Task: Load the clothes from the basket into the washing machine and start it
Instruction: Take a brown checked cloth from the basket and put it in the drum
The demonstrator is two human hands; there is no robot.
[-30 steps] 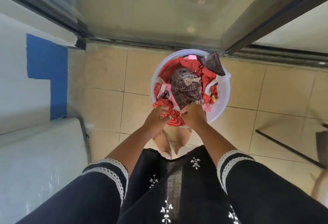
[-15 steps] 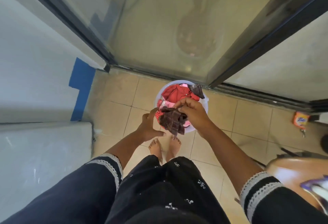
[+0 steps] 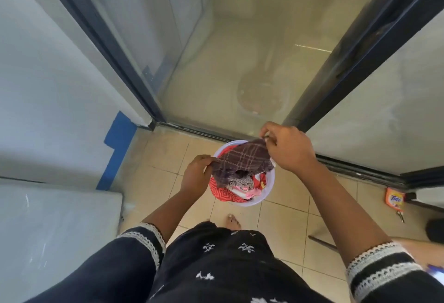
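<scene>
A round white basket [image 3: 267, 191] stands on the tiled floor in front of me, filled with red, pink and patterned clothes [image 3: 230, 194]. Above it I hold a dark brown checked cloth [image 3: 242, 161] stretched out between both hands. My left hand [image 3: 198, 174] pinches its left edge, and my right hand [image 3: 286, 149] grips its far right corner, raised higher. The cloth hides the back half of the basket. A white flat-topped appliance [image 3: 55, 230], maybe the washing machine, fills the lower left corner.
A glass sliding door in a dark frame [image 3: 341, 163] runs right behind the basket. An orange Tide packet [image 3: 394, 200] lies on the floor at the right, with a dark rod [image 3: 322, 242] nearer me. A blue-striped white wall [image 3: 117, 149] stands left.
My hands have lifted the brown checked cloth out of the basket and spread it apart. My head has risen, so the basket looks smaller and farther below.
</scene>
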